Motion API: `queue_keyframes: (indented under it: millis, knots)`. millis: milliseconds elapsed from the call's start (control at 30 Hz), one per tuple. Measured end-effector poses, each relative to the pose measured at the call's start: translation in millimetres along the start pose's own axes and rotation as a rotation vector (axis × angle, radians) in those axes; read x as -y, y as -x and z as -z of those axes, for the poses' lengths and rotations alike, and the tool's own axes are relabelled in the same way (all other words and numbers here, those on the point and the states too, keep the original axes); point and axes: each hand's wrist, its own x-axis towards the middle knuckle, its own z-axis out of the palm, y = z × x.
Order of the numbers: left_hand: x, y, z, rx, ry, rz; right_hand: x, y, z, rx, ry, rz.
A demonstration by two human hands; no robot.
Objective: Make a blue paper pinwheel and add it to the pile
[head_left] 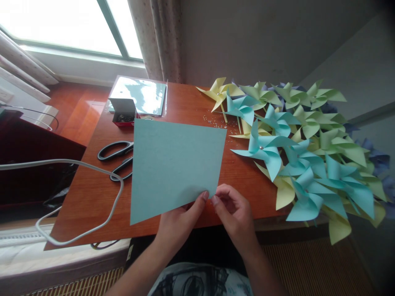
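Observation:
A square sheet of light blue paper (177, 168) is held up over the front of the table. My left hand (182, 220) grips its lower edge, thumb on the near face and fingers hidden behind. At the sheet's lower right corner, my right hand (236, 209) pinches the paper between thumb and forefinger. Black-handled scissors (115, 151) lie to the left, their blades covered by the sheet. Right of my hands, many paper pinwheels (262, 148) in blue, yellow, green and purple are heaped together.
An open small box (124, 117) of dark bits stands behind the sheet, near a clear packet of paper (142, 94). Tiny silvery pieces (219, 123) are scattered on the wooden table (185, 102). A white cable (115, 201) loops over the table's left side.

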Motion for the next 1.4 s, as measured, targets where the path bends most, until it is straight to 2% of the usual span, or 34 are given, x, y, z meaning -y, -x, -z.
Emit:
queue_keyframes:
  millis: [900,1067,1267,1400]
  knots:
    - [2.5,-1.5,-2.3,0.008,0.026,-0.025,0.6,-3.6,2.9,0.012,0.053,-0.024]
    - [2.5,-0.9,-2.2,0.003,-0.064,-0.053,-4.6,-3.9,2.0,-0.019,0.072,-0.02]
    - [8.1,-2.0,-3.9,-0.029,-0.271,-0.094,2.2,-4.0,-0.7,-0.049,0.062,-0.074]
    - [6.9,-3.0,-3.6,-0.003,-0.276,-0.121,5.8,-2.5,-1.2,-0.047,0.045,-0.072]
